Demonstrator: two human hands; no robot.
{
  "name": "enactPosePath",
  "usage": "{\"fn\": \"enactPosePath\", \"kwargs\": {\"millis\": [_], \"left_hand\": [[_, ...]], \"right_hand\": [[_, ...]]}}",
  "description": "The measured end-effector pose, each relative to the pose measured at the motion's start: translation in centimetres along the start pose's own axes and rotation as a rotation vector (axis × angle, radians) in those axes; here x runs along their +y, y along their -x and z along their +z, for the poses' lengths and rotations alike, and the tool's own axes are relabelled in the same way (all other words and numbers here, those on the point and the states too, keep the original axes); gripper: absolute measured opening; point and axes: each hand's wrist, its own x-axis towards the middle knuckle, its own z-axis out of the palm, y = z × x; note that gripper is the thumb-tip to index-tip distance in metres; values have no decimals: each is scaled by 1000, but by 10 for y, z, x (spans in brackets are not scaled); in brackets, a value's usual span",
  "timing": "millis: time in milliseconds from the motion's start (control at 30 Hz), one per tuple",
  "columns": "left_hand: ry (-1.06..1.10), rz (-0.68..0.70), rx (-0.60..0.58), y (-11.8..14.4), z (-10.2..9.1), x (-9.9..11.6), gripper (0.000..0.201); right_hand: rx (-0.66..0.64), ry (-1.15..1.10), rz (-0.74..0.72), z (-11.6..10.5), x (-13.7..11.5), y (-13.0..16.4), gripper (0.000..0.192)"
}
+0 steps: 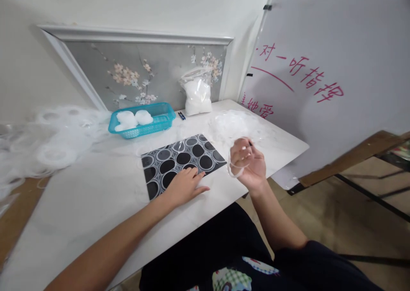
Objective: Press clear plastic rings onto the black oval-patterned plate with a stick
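My left hand (185, 185) lies flat on the near edge of a black mat (183, 158) with grey ring patterns, its fingers stretched out. My right hand (248, 163) is raised just off the mat's right corner, fingers curled. A thin translucent plastic ring (235, 173) hangs around its fingers. A small dark spot shows at the fingertips; what it is I cannot make out. Behind this hand lies a loose pile of clear plastic pieces (235, 123).
A turquoise basket (136, 132) with white round pads (127, 118) stands at the back, beside a small dark blue object (182, 115) and a clear bag of white material (197, 95). Many translucent rings (56, 152) heap up at the left. A whiteboard (336, 48) stands at the right.
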Motion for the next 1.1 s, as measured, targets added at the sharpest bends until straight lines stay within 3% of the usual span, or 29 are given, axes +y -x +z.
{"fn": "enactPosePath", "kwargs": {"millis": [167,300,467,900,1100], "left_hand": [[-19,-19,-10,-3,2,-1,64],[-26,-40,-30,-5,3,-1,65],[-41,-31,-23,-6,5,-2,62],[-65,-24,41,-6,10,-3,62],[-9,-39,13,-6,8,-3,64]], "right_hand": [[-14,236,-147,-11,16,-17,36],[-129,563,-85,-18,49,-32,33],[-162,703,-3,-21,79,-36,35],[-169,1004,-80,-20,85,-31,30],[-221,1157,-271,-23,88,-20,26]]}}
